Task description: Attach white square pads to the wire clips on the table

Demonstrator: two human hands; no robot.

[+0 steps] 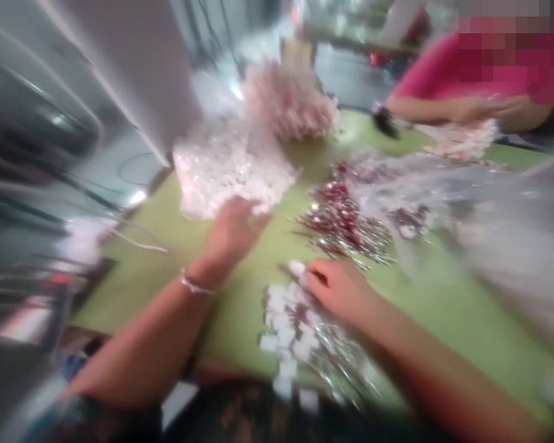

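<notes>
My left hand (pixel 234 229) reaches over the near edge of a clear plastic bag (pixel 191 184) filled with small white pieces (pixel 247 178). Its thumb and fingers look apart, though motion blurs the fingertips. Closed in a pinch, my right hand (pixel 337 286) has a small white block (pixel 297 268) at its fingertips. Just below it lies a pile of thin silvery rods with white block ends (pixel 284 335). Beyond the right hand is a heap of loose red and silver thin metal rods (pixel 346 221).
A bundle of pale pink pieces (pixel 289 101) stands at the back of the green table (pixel 166 271). Clear plastic sheeting (pixel 512 234) covers the right side. Across the table, a person in a pink top (pixel 434 74) handles pale pieces (pixel 471 138). A cable (pixel 143 246) crosses the left edge.
</notes>
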